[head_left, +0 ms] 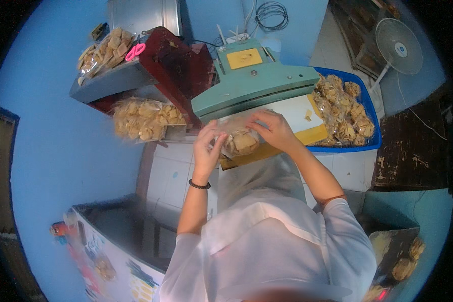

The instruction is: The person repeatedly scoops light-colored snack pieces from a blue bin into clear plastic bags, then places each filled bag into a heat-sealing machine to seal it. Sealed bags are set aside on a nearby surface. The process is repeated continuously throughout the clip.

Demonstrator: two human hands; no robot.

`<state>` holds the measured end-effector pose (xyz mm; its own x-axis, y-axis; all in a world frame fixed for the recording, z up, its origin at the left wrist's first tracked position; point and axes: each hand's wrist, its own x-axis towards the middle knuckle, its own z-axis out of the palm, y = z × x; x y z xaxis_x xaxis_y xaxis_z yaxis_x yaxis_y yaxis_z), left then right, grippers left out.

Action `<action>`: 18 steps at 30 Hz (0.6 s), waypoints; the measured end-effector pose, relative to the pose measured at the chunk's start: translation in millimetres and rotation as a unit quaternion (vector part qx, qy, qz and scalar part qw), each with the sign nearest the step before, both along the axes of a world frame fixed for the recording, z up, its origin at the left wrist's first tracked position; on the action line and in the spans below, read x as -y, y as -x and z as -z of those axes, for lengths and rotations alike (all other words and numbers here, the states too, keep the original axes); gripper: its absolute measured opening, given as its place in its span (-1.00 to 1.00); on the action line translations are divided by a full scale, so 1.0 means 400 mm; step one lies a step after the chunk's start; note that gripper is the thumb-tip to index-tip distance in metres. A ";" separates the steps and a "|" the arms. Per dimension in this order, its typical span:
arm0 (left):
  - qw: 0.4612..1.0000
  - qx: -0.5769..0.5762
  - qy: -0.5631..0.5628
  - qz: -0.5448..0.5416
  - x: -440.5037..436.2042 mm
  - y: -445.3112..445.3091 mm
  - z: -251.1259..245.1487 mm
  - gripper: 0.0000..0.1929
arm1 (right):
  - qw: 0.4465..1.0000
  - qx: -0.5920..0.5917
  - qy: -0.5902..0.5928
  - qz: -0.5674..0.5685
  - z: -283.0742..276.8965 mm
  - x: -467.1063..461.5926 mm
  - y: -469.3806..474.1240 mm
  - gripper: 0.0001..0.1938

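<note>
A clear plastic bag of cracker pieces lies on the white front shelf of a green bag sealing machine. My left hand grips the bag's left side, thumb and fingers pinching the film. With thumb and fingertips, my right hand pinches the upper right part of the same bag. The bag's flat upper end points towards the slot of the sealer's long jaw. Whether the film reaches inside that slot is hidden by glare and my fingers.
Right of the sealer, a blue plastic basket holds several filled bags. More bags lie on the left, below a shelf carrying another bag and pink-handled scissors. A standing fan is at the far right.
</note>
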<state>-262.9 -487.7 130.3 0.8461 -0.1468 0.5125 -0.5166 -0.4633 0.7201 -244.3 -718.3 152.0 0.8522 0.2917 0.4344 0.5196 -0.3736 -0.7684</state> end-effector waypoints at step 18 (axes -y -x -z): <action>0.927 -0.173 0.330 -0.050 -0.058 -0.108 0.192 -0.86 | 0.911 -0.299 -0.283 -0.036 0.185 -0.123 -0.073 -0.55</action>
